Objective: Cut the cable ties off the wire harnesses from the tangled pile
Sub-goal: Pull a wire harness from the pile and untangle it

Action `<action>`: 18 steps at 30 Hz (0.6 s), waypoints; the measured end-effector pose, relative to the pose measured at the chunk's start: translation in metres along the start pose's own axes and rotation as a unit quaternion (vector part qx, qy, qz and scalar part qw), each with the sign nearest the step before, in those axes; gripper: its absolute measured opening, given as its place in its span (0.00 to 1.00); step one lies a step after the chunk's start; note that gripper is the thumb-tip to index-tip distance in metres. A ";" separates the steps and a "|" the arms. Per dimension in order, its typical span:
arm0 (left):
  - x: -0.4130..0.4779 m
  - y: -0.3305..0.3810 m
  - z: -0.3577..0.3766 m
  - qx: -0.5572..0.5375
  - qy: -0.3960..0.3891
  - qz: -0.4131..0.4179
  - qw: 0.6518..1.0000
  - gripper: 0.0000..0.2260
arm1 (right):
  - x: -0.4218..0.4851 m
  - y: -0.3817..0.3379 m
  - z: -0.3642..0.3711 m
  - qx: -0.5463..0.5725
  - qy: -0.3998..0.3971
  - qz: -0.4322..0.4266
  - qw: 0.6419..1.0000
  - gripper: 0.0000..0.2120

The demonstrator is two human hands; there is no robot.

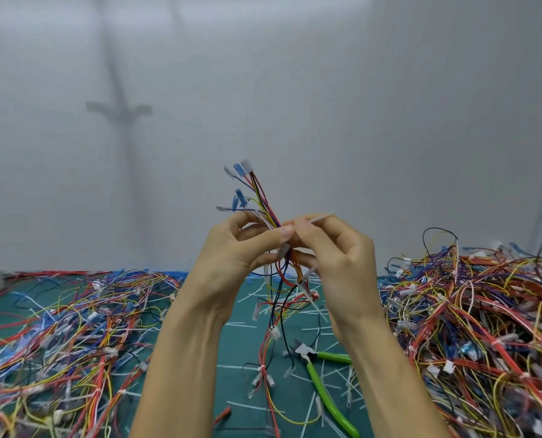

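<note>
Left hand point(238, 251) grips a wire harness point(263, 197); right hand point(336, 248) pinches its cable tie point(319, 217).

Wire harness point(264, 200): smooth, faintly glossy plastic insulation. Its terminal sleeves point(238, 168) are blue and clear plastic. Cable tie point(321, 215): smooth, translucent white plastic. Side cutters point(323, 395): glossy green plastic-coated handles, bare grey metal head. Worktop point(241, 346): matt teal mat, probably rubber or vinyl. Tie offcuts point(238, 324): white plastic.
</note>
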State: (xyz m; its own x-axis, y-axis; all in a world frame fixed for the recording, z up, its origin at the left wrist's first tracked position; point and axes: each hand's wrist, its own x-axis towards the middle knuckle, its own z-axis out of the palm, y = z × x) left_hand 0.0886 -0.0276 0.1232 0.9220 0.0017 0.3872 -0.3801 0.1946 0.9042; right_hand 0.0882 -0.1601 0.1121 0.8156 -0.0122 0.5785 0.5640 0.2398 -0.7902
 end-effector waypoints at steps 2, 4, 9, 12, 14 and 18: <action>0.000 -0.001 -0.002 0.028 0.007 0.004 1.000 0.12 | 0.000 0.002 0.002 -0.025 0.015 -0.005 1.000 0.08; 0.000 -0.003 -0.005 0.039 0.000 0.009 0.999 0.09 | 0.000 0.005 0.003 -0.011 0.034 0.006 0.999 0.08; -0.002 0.002 -0.009 0.000 -0.038 0.006 0.999 0.06 | 0.002 0.006 0.000 0.007 0.065 0.025 0.998 0.08; -0.002 0.002 -0.010 0.005 -0.044 0.005 0.999 0.09 | 0.003 0.008 0.000 0.001 0.072 0.028 0.997 0.08; -0.002 0.003 -0.009 0.011 -0.046 -0.001 0.999 0.11 | 0.003 0.010 0.001 -0.004 0.071 0.036 0.997 0.08; -0.002 0.003 -0.007 0.013 -0.007 -0.005 1.000 0.09 | 0.004 0.009 -0.002 0.000 0.047 0.063 0.997 0.07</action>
State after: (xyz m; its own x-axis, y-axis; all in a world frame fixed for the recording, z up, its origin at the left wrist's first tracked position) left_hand 0.0861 -0.0199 0.1241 0.9250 -0.0132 0.3798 -0.3723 0.1686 0.9127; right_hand 0.0965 -0.1599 0.1067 0.8884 -0.0728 0.4533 0.4565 0.2460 -0.8550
